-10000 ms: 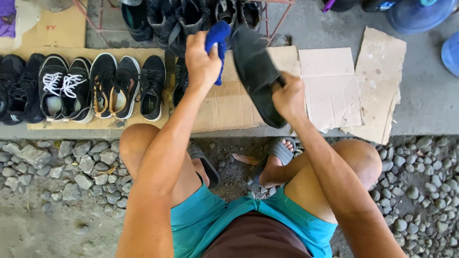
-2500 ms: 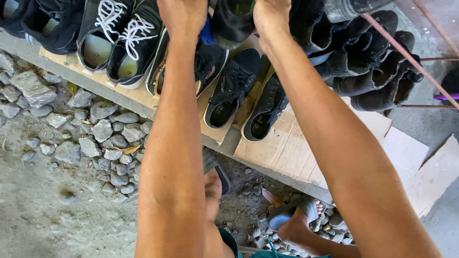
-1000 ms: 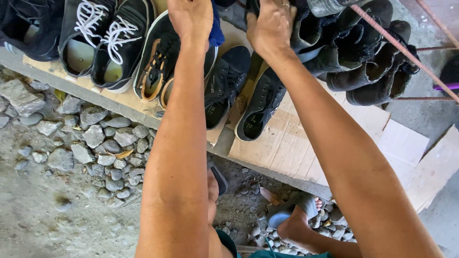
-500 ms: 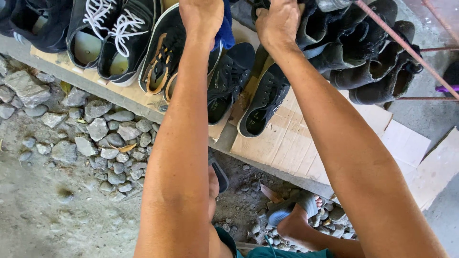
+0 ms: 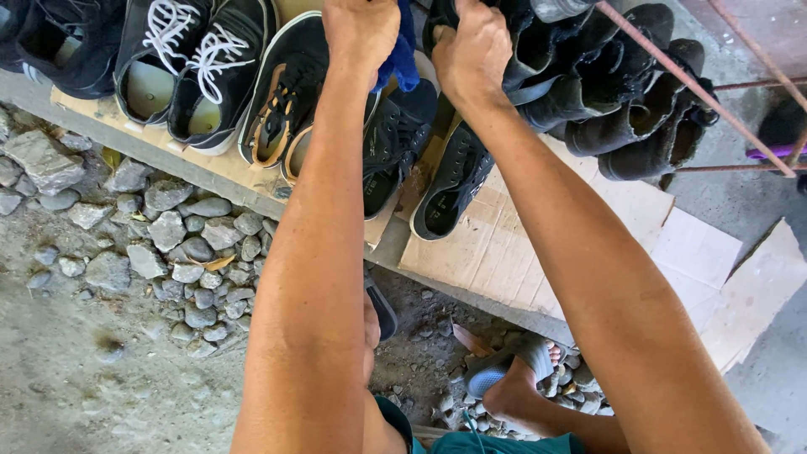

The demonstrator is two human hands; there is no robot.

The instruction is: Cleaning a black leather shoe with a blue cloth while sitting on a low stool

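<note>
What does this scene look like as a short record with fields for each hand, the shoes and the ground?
Left hand: left hand holds a blue cloth
Right hand: right hand grips a black shoe
Shoes: black shoes with white laces on cardboard; dark boots on a metal rack
Ground: grey stones

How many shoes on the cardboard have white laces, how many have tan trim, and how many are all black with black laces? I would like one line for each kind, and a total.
Black shoes with white laces: 2
Black shoes with tan trim: 2
All-black shoes with black laces: 2
Total: 6

The left hand holds a blue cloth; the right hand grips a dark shoe from the pile.
</note>
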